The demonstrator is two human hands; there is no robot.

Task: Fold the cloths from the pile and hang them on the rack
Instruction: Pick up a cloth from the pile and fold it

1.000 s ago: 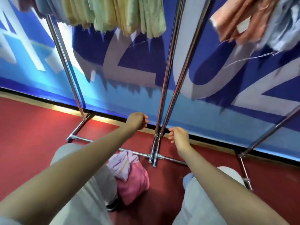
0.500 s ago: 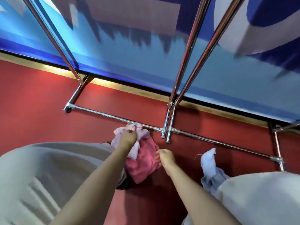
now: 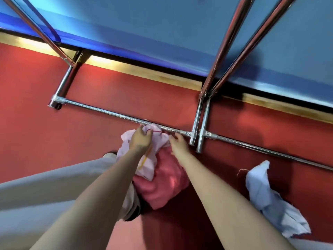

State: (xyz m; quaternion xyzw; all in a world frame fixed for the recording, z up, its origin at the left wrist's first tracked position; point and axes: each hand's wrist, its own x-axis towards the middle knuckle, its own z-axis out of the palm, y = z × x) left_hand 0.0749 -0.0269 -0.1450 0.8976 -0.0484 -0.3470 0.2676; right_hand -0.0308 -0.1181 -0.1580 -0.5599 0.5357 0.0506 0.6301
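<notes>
1. Down at floor level, the person's left hand [image 3: 141, 141] rests on top of a crumpled pale lilac cloth with red stitching [image 3: 158, 141], fingers bent over its upper edge; whether they have closed into a real pinch I cannot tell.
2. Just beside it, the right hand [image 3: 180, 144] reaches in with straight, relaxed fingers, touching or nearly touching the same cloth's right edge and holding nothing.
3. That lilac cloth lies on a bunched deep pink cloth [image 3: 162, 184]; together they form the small pile on the red carpeted floor [image 3: 36, 132], against the shiny chrome base bar of the clothes rack [image 3: 108, 112].
4. Well apart to the right, a rumpled light blue cloth [image 3: 270, 204] lies on the carpet, unfolded.
5. Only the rack's chrome uprights [image 3: 225, 42] show; the hanging rail is out of view, so how many cloths already hang cannot be told.
6. My judgement: a fresh pick-up is starting, with at least three cloths left to fold and hang.
</notes>
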